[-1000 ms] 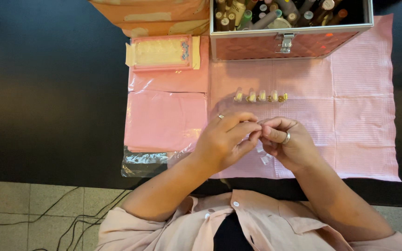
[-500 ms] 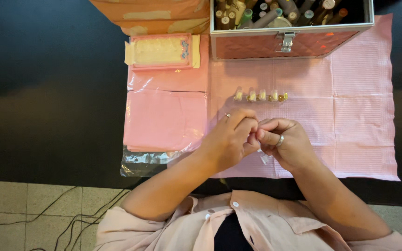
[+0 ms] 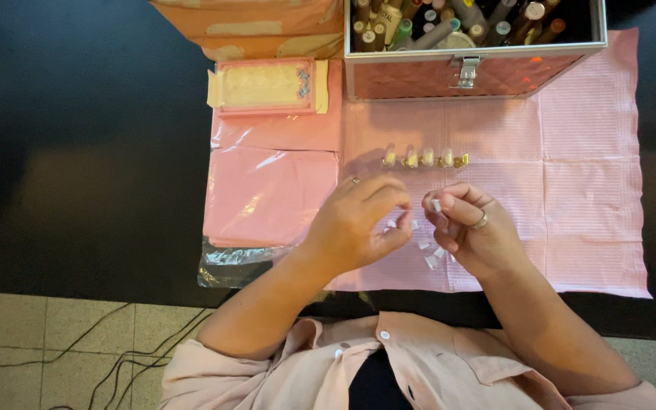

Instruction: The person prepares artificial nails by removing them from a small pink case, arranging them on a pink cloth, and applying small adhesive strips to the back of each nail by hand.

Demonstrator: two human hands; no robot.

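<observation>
Right now I see both hands hovering over the middle of a pink, finely ribbed paper mat (image 3: 586, 190) spread on a glossy black table (image 3: 77, 152). My left hand (image 3: 358, 224) curls inward, thumb and fingertips pinched close together around something too small for me to tell. My right hand (image 3: 472, 228), with a silver ring (image 3: 480, 222) on one finger, sits just beside it, the two hands apart by a narrow gap; a small pale tab (image 3: 436, 205) rests on its fingertip. Several little clear adhesive tabs (image 3: 428, 254) lie scattered on the mat under and between the hands.

Just above the hands, centre of frame, a short row of press-on nails (image 3: 425, 158) lies in a line, glossy, pale cream with gold tips. Upper centre to upper right, an open metal-edged case (image 3: 465, 76) with a rose, quilted-looking front and a silver latch holds upright bottles (image 3: 449, 19) with round caps. Upper left of the mat, a flat pink rectangular box (image 3: 266, 86) shows a pale insert. Below it lies a smooth pink plastic sheet (image 3: 267, 193), with crinkled clear film (image 3: 229, 266) at its lower edge.
</observation>
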